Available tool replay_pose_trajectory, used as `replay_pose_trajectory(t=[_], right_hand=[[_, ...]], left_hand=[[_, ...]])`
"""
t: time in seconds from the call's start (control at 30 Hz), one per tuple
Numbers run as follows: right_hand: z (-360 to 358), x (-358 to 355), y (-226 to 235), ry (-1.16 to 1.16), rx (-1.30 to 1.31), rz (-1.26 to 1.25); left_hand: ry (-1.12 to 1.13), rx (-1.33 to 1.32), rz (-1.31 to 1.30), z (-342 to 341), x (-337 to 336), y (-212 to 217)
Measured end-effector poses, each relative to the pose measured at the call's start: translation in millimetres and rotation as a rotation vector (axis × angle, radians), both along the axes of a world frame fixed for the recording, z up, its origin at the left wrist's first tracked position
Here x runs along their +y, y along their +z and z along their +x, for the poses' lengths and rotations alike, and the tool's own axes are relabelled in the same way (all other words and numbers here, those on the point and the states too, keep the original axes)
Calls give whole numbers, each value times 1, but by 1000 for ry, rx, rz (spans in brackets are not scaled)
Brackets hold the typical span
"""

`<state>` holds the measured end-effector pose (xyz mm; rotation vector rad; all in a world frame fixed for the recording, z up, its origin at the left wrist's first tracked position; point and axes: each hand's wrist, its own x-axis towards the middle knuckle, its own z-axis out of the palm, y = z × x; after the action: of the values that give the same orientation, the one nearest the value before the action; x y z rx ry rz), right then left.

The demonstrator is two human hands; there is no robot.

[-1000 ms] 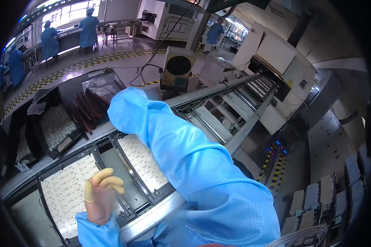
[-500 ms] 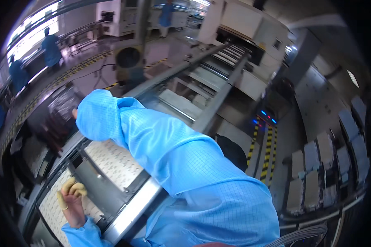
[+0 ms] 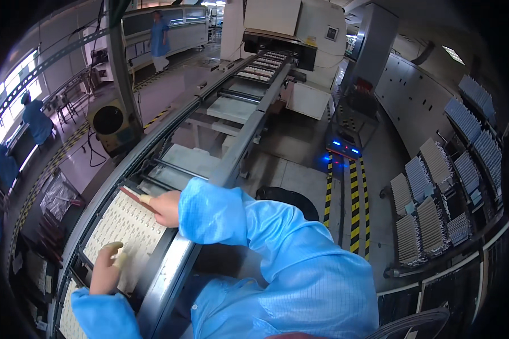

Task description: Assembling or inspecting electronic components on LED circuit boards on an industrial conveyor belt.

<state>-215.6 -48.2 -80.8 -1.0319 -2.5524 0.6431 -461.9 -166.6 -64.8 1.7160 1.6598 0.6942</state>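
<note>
A pale panel with rows of small marks lies on the conveyor rails. Along its far edge runs a thin reddish-brown strip. My right hand, closed, grips that strip near its right end; its fingers are partly hidden. Over the panel's near part is my left hand, its fingers bent but apart, with nothing visible in them. Yellowish finger cots cover fingertips on both hands. Part of another pale panel shows below my left sleeve.
The conveyor's metal rail runs away to a large white machine. A black round seat stands right of it. Racks of stacked panels line the right side. A fan unit and several people in blue are farther off.
My view has turned. My right arm has drawn back from the far left, and its hand is now on the strip at the panel's far edge. My left hand has moved forward over the panel.
</note>
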Motion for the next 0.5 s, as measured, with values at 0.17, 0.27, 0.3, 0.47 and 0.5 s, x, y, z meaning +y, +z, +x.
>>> replay_pose_trajectory(t=[0.17, 0.27, 0.3, 0.47, 0.5], right_hand=[[7, -6, -19, -18, 25, 18], [-1, -5, -33, -6, 73, 78], [-3, 1, -35, -22, 6, 22], [5, 21, -35, -147, -67, -109], [-3, 22, -36, -138, 47, 0]], left_hand=[[-141, 474, 221, 25, 38, -36], [-97, 482, 15, 33, 49, -27], [-70, 446, 30, 29, 54, -33], [63, 462, 355, 30, 79, -51], [129, 373, 396, 33, 68, -39]])
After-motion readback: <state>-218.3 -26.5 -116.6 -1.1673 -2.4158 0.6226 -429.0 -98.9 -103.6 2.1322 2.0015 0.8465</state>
